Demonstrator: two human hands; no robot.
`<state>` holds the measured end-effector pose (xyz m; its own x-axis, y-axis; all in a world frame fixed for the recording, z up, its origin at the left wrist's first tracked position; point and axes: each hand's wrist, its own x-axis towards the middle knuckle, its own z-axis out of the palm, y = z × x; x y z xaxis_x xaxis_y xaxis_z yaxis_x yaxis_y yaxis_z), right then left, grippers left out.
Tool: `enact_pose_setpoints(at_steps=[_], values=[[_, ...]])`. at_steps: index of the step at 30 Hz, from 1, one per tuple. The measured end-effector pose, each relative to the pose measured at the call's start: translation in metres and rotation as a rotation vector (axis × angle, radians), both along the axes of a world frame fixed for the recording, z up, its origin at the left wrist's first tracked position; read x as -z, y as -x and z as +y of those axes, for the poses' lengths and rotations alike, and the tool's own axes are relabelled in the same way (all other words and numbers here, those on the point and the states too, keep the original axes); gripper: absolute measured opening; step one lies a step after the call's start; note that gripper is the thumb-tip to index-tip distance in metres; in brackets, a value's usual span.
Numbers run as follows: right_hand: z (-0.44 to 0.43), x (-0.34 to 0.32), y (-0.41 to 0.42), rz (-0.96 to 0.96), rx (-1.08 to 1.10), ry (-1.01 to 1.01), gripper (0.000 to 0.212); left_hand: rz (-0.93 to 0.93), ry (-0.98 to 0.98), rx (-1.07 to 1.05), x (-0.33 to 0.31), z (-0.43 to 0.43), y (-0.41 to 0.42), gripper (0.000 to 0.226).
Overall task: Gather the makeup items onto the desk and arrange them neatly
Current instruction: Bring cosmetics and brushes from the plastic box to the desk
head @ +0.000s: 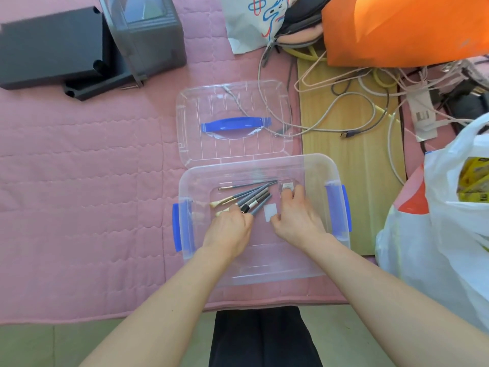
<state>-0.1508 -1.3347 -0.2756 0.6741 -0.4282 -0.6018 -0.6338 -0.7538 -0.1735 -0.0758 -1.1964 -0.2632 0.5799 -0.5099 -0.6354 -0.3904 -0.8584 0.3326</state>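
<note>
A clear plastic box point(315, 165) with blue side clips stands open on the pink quilted surface. Inside lie several grey-handled makeup brushes point(248, 193), fanned out with pale bristles to the left. My left hand point(230, 229) is inside the box, fingers closed around the lower brush handles and a black-capped tube. My right hand point(296, 213) is also inside, fingertips on a small clear square case point(287, 185), thumb beside a white square patch point(270, 211) on the box floor. The box's clear lid point(232, 144) with a blue handle lies just behind it.
Dark grey boxes point(50, 46) and a smoky clear container point(148, 35) sit at back left. A wooden board point(349, 160) with tangled cables lies to the right, an orange bag point(397, 30) behind it. White plastic bags point(449, 223) crowd the right side.
</note>
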Motion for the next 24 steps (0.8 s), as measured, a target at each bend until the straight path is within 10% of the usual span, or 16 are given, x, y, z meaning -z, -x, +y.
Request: enact_pose_setpoints(at_steps=[24], values=[[0.000,0.031,-0.017,0.001,-0.121,0.182,0.052,-0.160,-0.104,-0.085,0.038,-0.016,-0.015,0.011]])
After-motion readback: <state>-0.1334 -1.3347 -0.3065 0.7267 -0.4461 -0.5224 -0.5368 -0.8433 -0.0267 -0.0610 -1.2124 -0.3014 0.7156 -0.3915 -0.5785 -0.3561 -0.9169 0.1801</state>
